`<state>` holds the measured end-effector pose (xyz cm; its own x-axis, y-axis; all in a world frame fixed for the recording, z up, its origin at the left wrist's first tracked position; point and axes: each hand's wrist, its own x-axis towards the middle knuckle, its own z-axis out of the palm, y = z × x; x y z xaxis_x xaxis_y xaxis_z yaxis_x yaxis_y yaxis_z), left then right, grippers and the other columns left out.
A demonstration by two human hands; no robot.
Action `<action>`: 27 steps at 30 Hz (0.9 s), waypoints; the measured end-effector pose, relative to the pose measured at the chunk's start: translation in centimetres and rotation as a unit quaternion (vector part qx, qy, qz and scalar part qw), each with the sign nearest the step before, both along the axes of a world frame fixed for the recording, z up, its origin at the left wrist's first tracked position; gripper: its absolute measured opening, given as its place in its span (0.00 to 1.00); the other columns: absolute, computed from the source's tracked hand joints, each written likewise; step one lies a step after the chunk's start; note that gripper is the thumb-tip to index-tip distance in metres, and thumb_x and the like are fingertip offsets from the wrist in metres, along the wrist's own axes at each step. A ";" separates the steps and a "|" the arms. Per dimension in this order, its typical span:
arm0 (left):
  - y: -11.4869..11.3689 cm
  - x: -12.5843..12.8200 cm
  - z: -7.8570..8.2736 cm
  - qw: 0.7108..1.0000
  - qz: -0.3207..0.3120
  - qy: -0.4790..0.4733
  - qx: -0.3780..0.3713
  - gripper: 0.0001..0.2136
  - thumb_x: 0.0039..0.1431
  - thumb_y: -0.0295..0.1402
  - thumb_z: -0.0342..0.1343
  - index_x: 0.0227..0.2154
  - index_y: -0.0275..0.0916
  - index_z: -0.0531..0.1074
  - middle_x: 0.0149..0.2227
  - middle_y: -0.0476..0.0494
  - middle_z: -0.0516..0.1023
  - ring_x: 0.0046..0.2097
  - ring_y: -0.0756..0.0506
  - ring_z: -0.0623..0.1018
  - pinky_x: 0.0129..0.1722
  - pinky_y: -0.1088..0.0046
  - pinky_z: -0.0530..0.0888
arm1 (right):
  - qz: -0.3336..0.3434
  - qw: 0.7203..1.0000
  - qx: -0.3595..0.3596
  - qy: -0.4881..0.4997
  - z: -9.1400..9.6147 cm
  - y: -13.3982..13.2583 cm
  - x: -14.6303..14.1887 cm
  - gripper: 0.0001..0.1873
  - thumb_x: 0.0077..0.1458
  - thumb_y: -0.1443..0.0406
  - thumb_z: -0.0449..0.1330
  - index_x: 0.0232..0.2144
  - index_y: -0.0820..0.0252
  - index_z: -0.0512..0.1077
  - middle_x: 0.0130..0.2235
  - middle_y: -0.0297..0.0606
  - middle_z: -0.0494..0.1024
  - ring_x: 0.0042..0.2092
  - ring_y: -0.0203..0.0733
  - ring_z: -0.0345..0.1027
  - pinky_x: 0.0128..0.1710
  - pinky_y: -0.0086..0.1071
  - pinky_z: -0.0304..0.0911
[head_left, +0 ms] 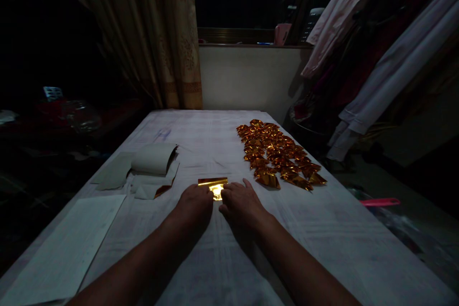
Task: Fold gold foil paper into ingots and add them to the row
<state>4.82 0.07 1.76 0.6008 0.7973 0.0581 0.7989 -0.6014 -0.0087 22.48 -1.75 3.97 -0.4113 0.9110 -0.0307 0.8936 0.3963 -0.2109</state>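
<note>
A sheet of shiny gold foil paper [215,182], partly folded or rolled, lies on the cloth-covered table [287,258] between my two hands. My left hand [193,203] grips its left side with curled fingers. On the other side, my right hand [244,201] holds the right edge, fingers bent over it and one finger lifted away. The hands cover part of the foil, so its full outline is hidden. Several folded gold foil pieces [274,150] lie in a cluster to the right, beyond my right hand.
Left of my hands is a stack of pale-backed sheets [148,160], one curled up. A larger white sheet [68,248] lies nearer on the left. A curtain [172,33] hangs behind; clothes [380,67] hang at right. A pink mug [282,33] stands on the sill.
</note>
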 end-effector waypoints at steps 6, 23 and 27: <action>-0.5 0.3 -1.0 1.000 0.013 0.005 -0.001 0.10 0.53 0.22 0.49 0.33 0.34 0.75 0.33 0.34 0.81 0.35 0.38 0.80 0.40 0.59 0.76 | -0.006 0.999 0.014 0.031 -1.4 -0.2 0.3 0.07 0.60 0.60 0.63 0.40 0.56 0.75 0.51 0.41 0.78 0.56 0.50 0.67 0.64 0.54 0.48; -0.4 -1.6 -1.0 0.998 0.001 -0.052 0.034 0.08 0.60 0.24 0.50 0.34 0.39 0.73 0.34 0.42 0.80 0.36 0.41 0.79 0.39 0.64 0.75 | -0.005 0.996 0.044 0.076 -3.3 1.2 0.9 0.09 0.65 0.65 0.56 0.41 0.51 0.78 0.51 0.38 0.79 0.55 0.45 0.70 0.63 0.50 0.52; 0.1 -2.7 -1.4 0.994 -0.007 -0.111 0.025 0.07 0.65 0.30 0.52 0.35 0.39 0.74 0.37 0.42 0.80 0.39 0.41 0.78 0.39 0.65 0.74 | -0.006 0.991 0.044 0.126 -3.9 1.4 1.4 0.09 0.64 0.65 0.58 0.39 0.52 0.79 0.51 0.37 0.80 0.54 0.45 0.71 0.62 0.49 0.53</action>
